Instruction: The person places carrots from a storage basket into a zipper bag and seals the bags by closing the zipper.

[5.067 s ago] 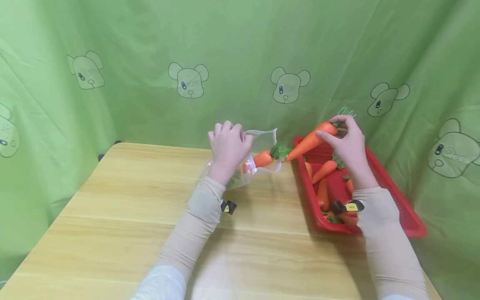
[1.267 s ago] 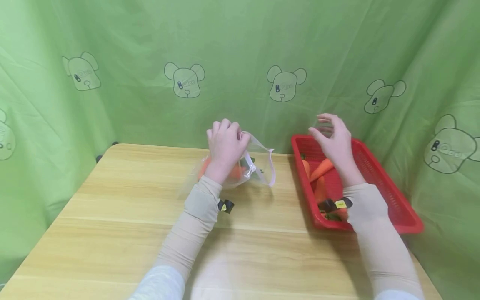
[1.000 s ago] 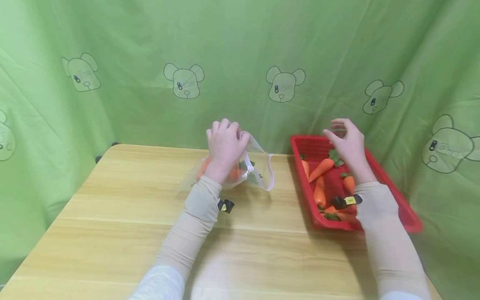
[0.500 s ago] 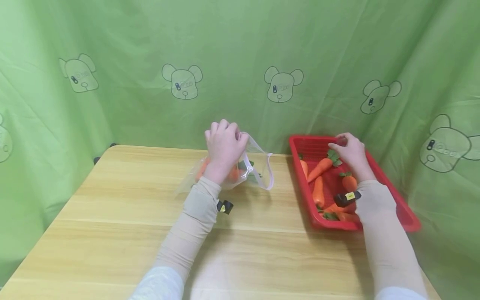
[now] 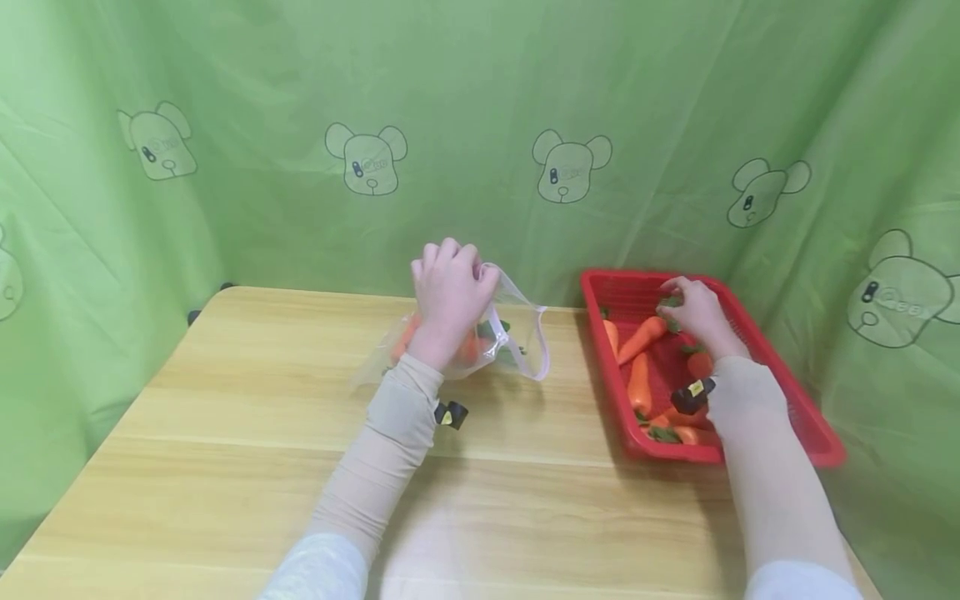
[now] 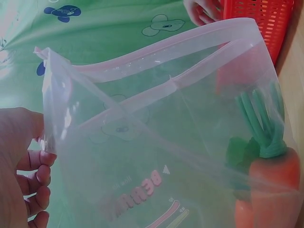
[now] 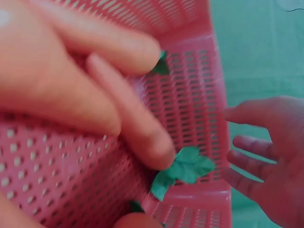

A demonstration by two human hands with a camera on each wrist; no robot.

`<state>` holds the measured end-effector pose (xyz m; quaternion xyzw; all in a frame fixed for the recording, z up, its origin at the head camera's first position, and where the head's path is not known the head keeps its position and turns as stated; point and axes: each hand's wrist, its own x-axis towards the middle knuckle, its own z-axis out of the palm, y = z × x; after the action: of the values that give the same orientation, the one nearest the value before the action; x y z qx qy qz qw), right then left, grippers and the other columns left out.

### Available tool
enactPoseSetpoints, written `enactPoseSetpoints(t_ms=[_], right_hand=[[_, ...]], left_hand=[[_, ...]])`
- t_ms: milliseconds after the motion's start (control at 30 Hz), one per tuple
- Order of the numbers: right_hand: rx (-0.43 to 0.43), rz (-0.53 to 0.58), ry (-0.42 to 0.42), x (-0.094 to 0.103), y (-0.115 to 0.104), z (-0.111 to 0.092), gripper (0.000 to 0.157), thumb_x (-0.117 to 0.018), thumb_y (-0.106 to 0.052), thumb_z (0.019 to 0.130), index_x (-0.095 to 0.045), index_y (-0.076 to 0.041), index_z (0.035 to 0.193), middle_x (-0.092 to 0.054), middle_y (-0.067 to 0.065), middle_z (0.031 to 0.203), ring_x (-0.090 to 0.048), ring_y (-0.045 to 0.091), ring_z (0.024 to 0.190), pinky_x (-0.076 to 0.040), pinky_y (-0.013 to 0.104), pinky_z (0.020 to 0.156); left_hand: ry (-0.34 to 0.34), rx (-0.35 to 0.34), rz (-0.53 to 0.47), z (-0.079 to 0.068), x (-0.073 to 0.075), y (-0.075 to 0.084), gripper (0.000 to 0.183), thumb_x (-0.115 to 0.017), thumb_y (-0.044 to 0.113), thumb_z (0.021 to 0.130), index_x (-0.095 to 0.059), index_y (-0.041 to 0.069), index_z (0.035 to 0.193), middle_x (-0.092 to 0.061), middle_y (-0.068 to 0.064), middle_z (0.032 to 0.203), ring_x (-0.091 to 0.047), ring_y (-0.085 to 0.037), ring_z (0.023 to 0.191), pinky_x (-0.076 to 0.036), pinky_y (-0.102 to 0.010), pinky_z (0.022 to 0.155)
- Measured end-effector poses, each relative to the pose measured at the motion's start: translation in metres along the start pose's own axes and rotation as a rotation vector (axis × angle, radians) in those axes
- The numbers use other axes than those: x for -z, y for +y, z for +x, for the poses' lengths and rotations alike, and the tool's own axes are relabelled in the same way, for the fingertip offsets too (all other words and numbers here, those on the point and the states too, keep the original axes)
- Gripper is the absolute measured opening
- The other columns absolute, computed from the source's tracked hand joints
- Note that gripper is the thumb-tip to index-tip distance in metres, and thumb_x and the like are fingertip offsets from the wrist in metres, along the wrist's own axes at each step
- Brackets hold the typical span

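My left hand (image 5: 450,287) pinches the upper edge of a clear zip bag (image 6: 142,156) with pink print. The bag's mouth gapes towards the basket. Inside lie orange carrots (image 6: 275,185) with green tops, partly hidden behind my wrist in the head view. My right hand (image 5: 703,317) reaches into the red basket (image 5: 610,375), thumb and fingers apart, close over the leafy top of a carrot (image 5: 642,338). In the right wrist view, a gap shows between its fingertips and the green leaves (image 7: 187,166).
Several more carrots (image 5: 639,385) lie in the basket, some of them behind the right wrist and its camera (image 5: 692,395). The wooden table (image 5: 247,400) runs back to a green curtain (image 5: 465,83) printed with bear heads.
The carrot my right hand held at the bag's mouth has left that hand. The hand has moved back over the basket and down to the leaves. My left hand keeps hold of the bag.
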<state>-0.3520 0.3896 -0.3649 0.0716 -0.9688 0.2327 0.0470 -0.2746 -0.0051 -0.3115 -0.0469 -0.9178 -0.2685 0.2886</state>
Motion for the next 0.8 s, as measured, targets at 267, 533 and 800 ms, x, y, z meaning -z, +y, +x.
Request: enactPoseSetpoints(t_ms=[267,533,800], right_hand=[[0.082,-0.133,-0.169,-0.014,0.023,0.013,0.049,-0.061,-0.007,0.087,-0.048,0.006,0.132,-0.047,0.036,0.128,-0.041,0.052,0.119,-0.036,0.062,0.095],[0.133,-0.252,-0.241,-0.026,0.033,0.019,0.055,-0.068,-0.011,0.08,-0.052,0.002,0.131,-0.056,0.033,0.124,-0.053,0.048,0.108,-0.044,0.056,0.083],[0.073,-0.295,-0.325,-0.025,0.037,0.016,0.054,-0.061,-0.009,0.08,-0.052,0.004,0.131,-0.057,0.033,0.121,-0.053,0.042,0.098,-0.045,0.051,0.078]], left_hand=[[-0.013,-0.005,0.006,-0.001,-0.001,0.002,0.024,-0.055,0.036,0.089,-0.052,0.019,0.072,-0.053,0.002,0.087,-0.042,-0.018,0.089,-0.035,-0.037,0.083],[0.013,-0.019,-0.004,-0.002,-0.002,0.002,0.022,-0.055,0.034,0.087,-0.052,0.019,0.071,-0.052,0.002,0.085,-0.043,-0.019,0.088,-0.035,-0.037,0.082],[0.022,-0.023,-0.002,-0.002,-0.003,0.0,0.022,-0.055,0.033,0.086,-0.051,0.019,0.07,-0.052,0.002,0.084,-0.043,-0.019,0.087,-0.035,-0.037,0.081]])
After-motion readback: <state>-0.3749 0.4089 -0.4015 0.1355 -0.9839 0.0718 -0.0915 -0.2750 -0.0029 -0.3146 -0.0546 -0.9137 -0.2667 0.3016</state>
